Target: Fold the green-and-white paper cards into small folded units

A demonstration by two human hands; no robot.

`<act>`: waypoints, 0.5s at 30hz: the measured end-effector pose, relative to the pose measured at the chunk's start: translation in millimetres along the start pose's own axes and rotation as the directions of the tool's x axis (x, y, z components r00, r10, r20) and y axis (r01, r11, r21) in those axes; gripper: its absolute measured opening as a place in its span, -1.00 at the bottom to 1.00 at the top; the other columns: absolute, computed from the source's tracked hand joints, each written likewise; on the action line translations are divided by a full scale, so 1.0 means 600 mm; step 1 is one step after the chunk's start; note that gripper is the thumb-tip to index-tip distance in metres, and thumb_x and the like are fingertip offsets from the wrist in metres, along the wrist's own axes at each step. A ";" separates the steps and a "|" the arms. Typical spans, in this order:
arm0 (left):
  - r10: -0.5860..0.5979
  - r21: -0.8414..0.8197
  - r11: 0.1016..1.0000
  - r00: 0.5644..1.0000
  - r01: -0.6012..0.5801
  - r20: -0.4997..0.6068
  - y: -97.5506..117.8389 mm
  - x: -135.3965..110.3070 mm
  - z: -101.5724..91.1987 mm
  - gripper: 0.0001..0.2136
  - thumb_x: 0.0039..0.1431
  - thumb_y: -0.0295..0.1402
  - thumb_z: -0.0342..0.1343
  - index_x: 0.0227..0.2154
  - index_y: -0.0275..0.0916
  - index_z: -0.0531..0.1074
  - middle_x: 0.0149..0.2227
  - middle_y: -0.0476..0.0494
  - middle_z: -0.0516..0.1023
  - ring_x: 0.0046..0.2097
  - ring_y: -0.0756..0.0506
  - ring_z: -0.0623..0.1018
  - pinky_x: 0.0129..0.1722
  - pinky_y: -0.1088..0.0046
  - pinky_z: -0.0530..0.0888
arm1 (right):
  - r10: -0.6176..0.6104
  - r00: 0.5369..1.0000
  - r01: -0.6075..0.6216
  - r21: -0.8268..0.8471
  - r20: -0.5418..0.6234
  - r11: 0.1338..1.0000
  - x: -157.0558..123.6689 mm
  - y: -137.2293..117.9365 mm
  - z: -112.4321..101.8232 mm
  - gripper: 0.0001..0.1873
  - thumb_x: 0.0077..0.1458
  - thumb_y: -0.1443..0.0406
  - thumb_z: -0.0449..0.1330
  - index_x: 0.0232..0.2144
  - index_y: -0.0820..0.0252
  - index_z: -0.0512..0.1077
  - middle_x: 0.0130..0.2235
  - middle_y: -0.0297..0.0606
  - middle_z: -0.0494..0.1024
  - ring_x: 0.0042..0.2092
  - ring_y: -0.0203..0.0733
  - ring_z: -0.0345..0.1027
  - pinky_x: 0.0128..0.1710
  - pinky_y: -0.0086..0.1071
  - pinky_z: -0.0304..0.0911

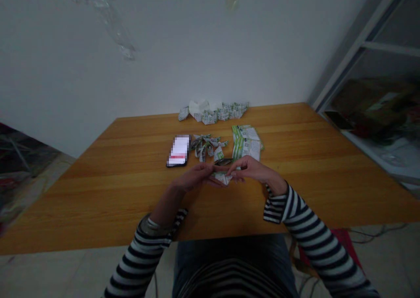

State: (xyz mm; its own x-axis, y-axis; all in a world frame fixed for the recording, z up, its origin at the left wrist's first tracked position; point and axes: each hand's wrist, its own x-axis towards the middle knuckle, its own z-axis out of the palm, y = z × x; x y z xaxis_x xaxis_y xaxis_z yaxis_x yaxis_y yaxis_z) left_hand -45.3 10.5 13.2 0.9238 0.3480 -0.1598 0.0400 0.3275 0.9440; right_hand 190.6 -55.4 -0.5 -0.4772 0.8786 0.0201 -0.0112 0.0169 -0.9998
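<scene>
Both my hands are closed on one small piece of folded printed paper (223, 178) with a pointed lower edge, just above the wooden table. From the left, my left hand (196, 175) grips it, fingers partly beneath. My right hand (251, 168) pinches its other side from above, with the fingers bent over it. Right behind the hands lies a loose heap of small folded paper pieces (205, 147). To the right of that heap is a stack of green and white printed sheets (246, 141). The fingers partly cover the paper I hold.
A phone (179, 151) with a lit, blurred screen lies left of the heap. Along the wall at the back edge of the wooden table (131, 158) sits a row of joined folded paper pieces (226, 111). A shelf (377, 145) with items stands at the right.
</scene>
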 end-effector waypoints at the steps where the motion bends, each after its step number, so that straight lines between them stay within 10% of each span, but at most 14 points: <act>1: -0.007 0.017 1.000 1.000 0.008 -0.031 -0.002 0.003 0.000 -0.50 0.17 -0.10 0.13 0.06 -0.35 0.40 -0.22 -0.32 0.63 -0.25 -0.17 0.65 -0.22 0.37 0.55 | -0.001 1.000 0.001 -0.018 0.005 1.000 0.001 0.002 -0.002 -0.67 0.03 0.13 0.30 -0.26 0.30 0.57 -0.50 -0.30 0.55 -0.54 -0.40 0.33 -0.53 -0.53 0.23; 15: 0.180 0.293 0.954 0.906 -0.065 -0.384 -0.035 0.037 0.019 -0.62 0.06 -0.21 0.21 -0.09 -0.30 0.43 -0.26 -0.16 0.58 -0.40 -0.09 0.60 -0.42 0.42 0.54 | -0.165 0.935 0.107 -0.195 -0.313 0.975 0.029 0.028 0.024 -0.72 0.13 0.11 0.17 -0.24 0.18 0.45 -0.32 -0.30 0.51 -0.53 -0.39 0.28 -0.60 -0.53 0.19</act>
State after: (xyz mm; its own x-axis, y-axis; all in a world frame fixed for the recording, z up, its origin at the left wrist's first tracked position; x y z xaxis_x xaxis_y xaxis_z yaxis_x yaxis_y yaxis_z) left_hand -21.2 1.5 -6.7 0.6978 0.7112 -0.0858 0.0891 0.0326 0.9955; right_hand 169.7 -46.8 -17.0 -0.1696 0.9683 0.1836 0.1098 0.2037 -0.9729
